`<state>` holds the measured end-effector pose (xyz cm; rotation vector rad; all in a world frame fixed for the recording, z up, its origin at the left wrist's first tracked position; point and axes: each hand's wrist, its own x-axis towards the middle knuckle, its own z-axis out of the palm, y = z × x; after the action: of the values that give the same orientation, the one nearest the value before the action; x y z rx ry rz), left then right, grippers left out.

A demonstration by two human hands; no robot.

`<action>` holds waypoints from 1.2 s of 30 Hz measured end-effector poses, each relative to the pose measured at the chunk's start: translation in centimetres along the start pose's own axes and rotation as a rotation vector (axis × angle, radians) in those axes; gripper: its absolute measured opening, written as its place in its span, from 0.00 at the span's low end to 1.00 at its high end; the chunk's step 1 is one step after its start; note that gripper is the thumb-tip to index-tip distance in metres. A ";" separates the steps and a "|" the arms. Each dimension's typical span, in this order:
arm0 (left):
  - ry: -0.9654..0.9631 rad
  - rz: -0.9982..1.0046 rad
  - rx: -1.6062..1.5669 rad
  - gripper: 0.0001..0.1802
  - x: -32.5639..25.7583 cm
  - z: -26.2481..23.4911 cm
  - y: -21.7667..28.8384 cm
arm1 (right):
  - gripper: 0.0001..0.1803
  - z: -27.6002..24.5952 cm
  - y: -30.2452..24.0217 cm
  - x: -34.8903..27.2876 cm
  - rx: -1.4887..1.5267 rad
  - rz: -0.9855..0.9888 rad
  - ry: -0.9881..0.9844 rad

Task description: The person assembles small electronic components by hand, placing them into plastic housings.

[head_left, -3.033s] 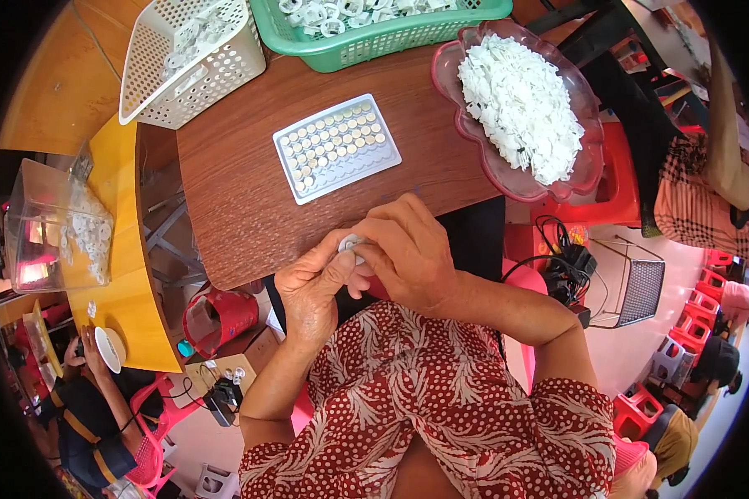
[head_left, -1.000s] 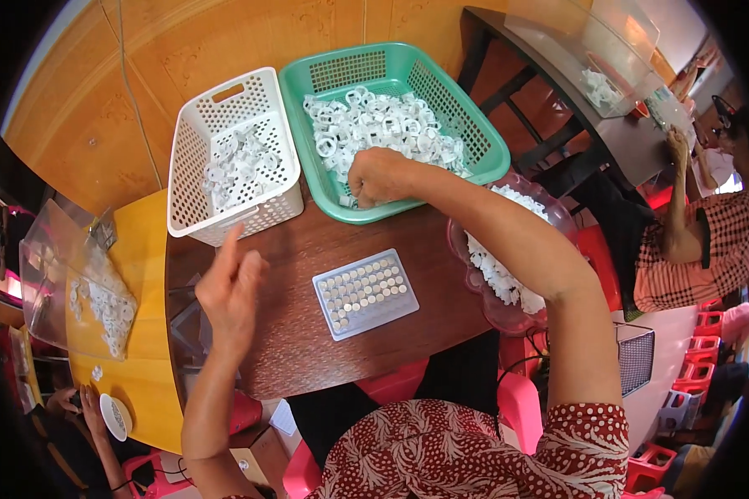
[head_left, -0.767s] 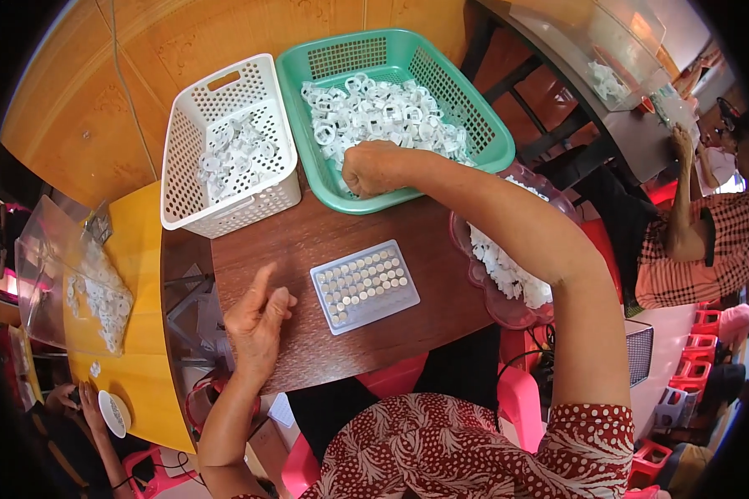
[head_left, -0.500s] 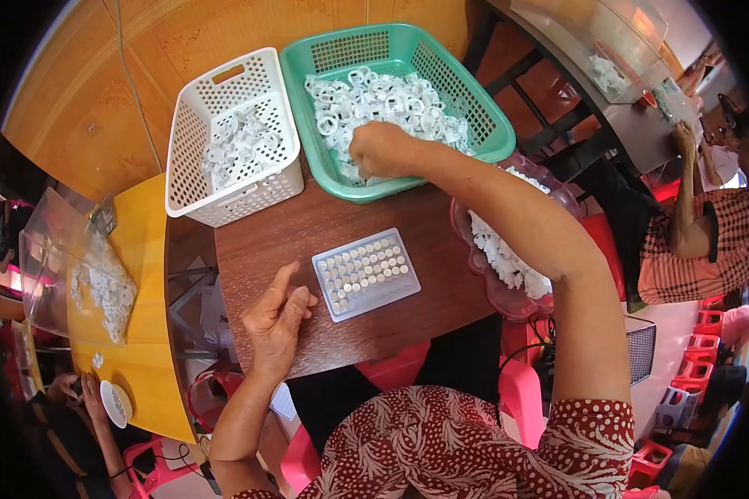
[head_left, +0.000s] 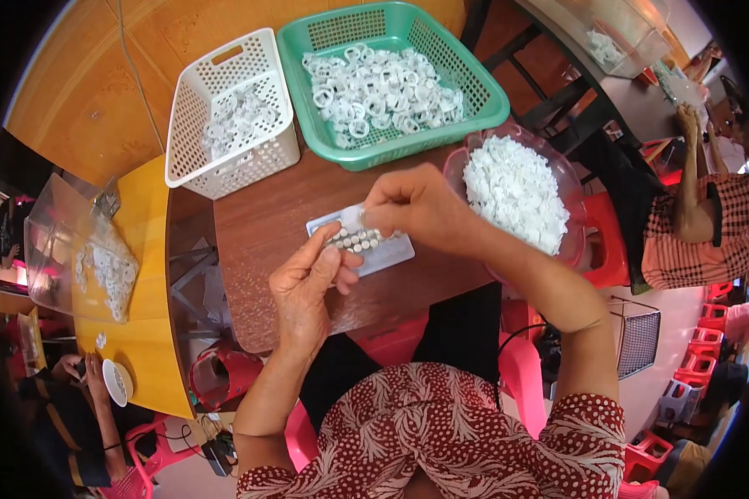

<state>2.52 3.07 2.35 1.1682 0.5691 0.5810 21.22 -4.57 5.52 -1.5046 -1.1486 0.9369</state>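
My right hand (head_left: 420, 208) pinches a small white plastic ring piece (head_left: 353, 219) above the tray. My left hand (head_left: 301, 291) is beside it, index finger stretched toward the piece and thumb apart; the other fingers curl loosely, and nothing shows in them. Beneath both hands lies a pale plastic tray (head_left: 389, 258) with rows of small round whitish discs (head_left: 359, 243); my hands cover part of it. Beyond stands a green basket (head_left: 374, 155) of white ring pieces (head_left: 391, 91).
A white perforated basket (head_left: 254, 170) with similar pieces stands left of the green one. Right of my arm is a pinkish clear bowl (head_left: 576, 200) heaped with small white parts (head_left: 516, 191). On a yellow table (head_left: 154, 333) at left sits a clear bin (head_left: 50, 241). Other people work on both sides.
My right hand has come out of the green basket with a white ring piece and moved to the tray. My left hand has shifted right, over the tray's edge.
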 end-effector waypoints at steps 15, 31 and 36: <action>-0.033 -0.157 -0.235 0.18 -4.2 -1.5 -2.0 | 0.17 6.7 4.0 -6.3 -0.717 -0.878 0.303; -0.127 -0.203 -0.188 0.22 -6.1 -1.9 -3.3 | 0.17 9.0 4.9 -9.0 -0.370 -0.637 0.375; -0.109 -0.211 -0.197 0.21 -6.2 -1.9 -3.6 | 0.14 9.2 5.1 -9.3 -0.252 -0.565 0.370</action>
<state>-2.77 -0.90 -0.97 0.9339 0.5215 0.3805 11.17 -11.68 -1.33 -1.3571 -1.3409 0.1279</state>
